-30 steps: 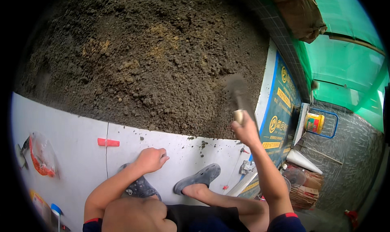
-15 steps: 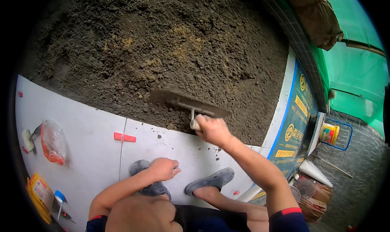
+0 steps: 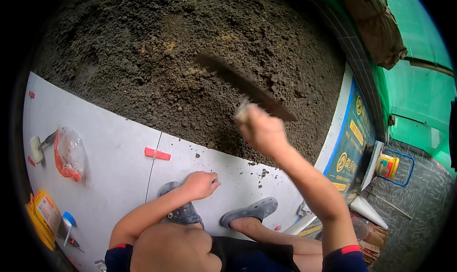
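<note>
My right hand is closed round the pale handle of a long steel trowel, whose blade slants over the coarse dark mortar bed, slightly blurred. Below the bed, on large white tiles, my left hand is curled closed by my grey clog, with a small greyish bit at its fingers that I cannot make out. A red tile clip lies over the joint to its upper left, and scattered crumbs of mortar dot the tile edge.
At left: a white mallet, plastic bag, yellow package, blue-capped tool. At right: blue-green protective sheeting along a dark tiled wall, green netting, yellow bucket with blue frame, pale rolled sheet, stacked cardboard.
My right hand has moved the trowel up over the bed from near the tile edge, its blade now tilted diagonally. My left hand has shifted slightly and stays curled. The view has turned a little.
</note>
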Demonstrator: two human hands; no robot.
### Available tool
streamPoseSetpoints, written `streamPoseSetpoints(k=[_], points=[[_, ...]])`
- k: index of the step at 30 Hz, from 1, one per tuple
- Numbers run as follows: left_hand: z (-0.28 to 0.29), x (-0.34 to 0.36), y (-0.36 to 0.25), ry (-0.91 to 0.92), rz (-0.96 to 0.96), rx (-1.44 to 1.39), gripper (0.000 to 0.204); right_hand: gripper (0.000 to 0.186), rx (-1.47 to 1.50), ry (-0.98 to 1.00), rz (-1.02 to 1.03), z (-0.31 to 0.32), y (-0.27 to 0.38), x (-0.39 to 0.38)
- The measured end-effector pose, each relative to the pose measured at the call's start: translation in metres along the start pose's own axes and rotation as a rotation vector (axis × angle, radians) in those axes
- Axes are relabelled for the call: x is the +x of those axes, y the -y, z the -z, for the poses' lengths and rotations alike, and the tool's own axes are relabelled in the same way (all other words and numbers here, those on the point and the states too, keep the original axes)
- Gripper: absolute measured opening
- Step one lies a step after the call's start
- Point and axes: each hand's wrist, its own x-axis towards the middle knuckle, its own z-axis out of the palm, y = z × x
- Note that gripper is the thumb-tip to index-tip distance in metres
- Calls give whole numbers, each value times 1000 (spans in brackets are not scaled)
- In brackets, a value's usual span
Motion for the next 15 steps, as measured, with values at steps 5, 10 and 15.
streamPoseSetpoints(k=[5, 10, 15], points=[[15, 25, -8, -9, -76, 51, 27, 41, -161, 446, -159, -31, -4, -44], [41, 20, 6, -269, -3, 4, 23, 27, -359, 696, -304, 34, -50, -106], [66, 23, -17, -758, -222, -138, 20, 29, -242, 446, -338, 74, -38, -101]])
